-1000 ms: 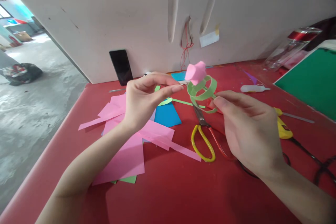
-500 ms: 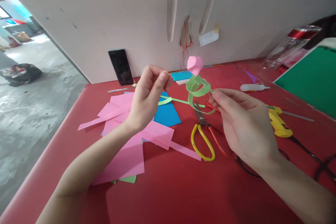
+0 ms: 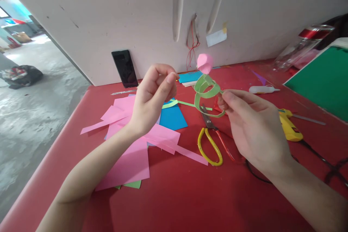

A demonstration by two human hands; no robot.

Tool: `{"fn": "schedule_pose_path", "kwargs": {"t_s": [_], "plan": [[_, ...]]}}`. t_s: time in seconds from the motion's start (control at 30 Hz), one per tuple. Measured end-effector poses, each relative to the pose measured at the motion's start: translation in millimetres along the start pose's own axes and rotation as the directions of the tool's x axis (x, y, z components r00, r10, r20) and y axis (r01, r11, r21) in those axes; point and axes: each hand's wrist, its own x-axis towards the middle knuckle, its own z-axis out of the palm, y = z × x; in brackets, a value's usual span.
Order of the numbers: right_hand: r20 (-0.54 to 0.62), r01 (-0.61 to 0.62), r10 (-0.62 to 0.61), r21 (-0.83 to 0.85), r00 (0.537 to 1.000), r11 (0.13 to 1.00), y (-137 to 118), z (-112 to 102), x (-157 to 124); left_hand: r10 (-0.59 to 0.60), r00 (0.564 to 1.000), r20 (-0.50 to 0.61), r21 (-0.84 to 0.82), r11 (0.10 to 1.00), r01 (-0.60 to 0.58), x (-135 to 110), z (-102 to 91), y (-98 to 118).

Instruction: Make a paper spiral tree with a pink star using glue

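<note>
the right hand [image 3: 251, 125] pinches a curled pale-green paper strip [image 3: 208, 94] at its right end, apparently so the rounded pink paper bud [image 3: 204, 63] atop it stands clear above the red tabletop [image 3: 190, 199], while the left hand [image 3: 153, 98], apart at left, is bunched, any hold impossible to tell.

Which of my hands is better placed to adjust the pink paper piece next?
Probably your left hand: it's near the pink paper piece, apart from it, with no held item clearly visible. Your right hand is occupied, pinching the green paper curl.
</note>
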Motion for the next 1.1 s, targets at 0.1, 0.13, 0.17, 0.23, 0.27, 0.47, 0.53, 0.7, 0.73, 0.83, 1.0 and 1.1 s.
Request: {"fn": "schedule_pose_path", "kwargs": {"t_s": [0.1,0.13,0.17,0.23,0.27,0.47,0.53,0.7,0.73,0.83,1.0,1.1], "plan": [[-0.015,0.011,-0.011,0.005,1.000,1.000,0.3,-0.8,0.5,-0.029,1.000,0.011,0.220,0.975,0.025,-0.5,-1.5,5.5],[-0.020,0.015,-0.015,0.010,1.000,1.000,0.4,-0.9,0.6,-0.037,0.998,0.042,0.297,0.955,0.023,-1.1,-1.8,7.9],[-0.024,0.016,-0.016,0.015,1.000,1.000,0.3,-0.9,0.6,-0.048,0.995,0.084,0.366,0.931,0.014,-1.8,-1.9,10.3],[-0.023,0.015,-0.014,0.023,1.000,1.000,-0.2,-0.7,0.2,-0.041,0.982,0.185,0.465,0.884,-0.051,-2.9,-1.9,14.2],[-0.020,0.016,-0.015,0.024,1.000,1.000,-0.6,-0.6,-0.1,-0.019,0.973,0.229,0.488,0.867,-0.098,-3.2,-1.9,15.6],[0.006,0.039,-0.039,0.025,0.999,0.999,-1.6,-1.3,-1.1,0.039,0.987,0.157,0.342,0.935,-0.091,-3.0,-4.3,13.3],[0.008,0.038,-0.039,0.032,0.999,0.999,-1.5,-1.8,-1.8,0.010,0.994,0.105,0.203,0.979,-0.032,-2.9,-4.6,11.0],[0.002,0.016,-0.016,0.027,1.000,1.000,-0.2,-0.9,-3.2,-0.145,0.989,0.041,0.032,0.989,0.143,-3.8,0.6,8.4],[-0.001,0.009,-0.009,0.023,1.000,1.000,0.1,-0.4,-3.0,-0.159,0.987,0.032,0.011,0.987,0.159,-3.9,2.0,8.0],[-0.021,0.000,0.001,0.017,1.000,1.000,0.0,0.7,-2.1,-0.174,0.984,0.032,-0.066,0.982,0.176,-3.6,4.3,5.8],[-0.012,-0.003,0.003,0.006,1.000,1.000,-2.4,0.8,-2.4,-0.192,0.981,0.011,0.004,0.981,0.192,-1.8,2.7,1.0],[-0.019,0.009,-0.009,0.003,1.000,1.000,-3.1,0.6,-3.4,-0.167,0.985,0.041,0.014,0.986,0.167,-2.1,2.4,0.9]]}}
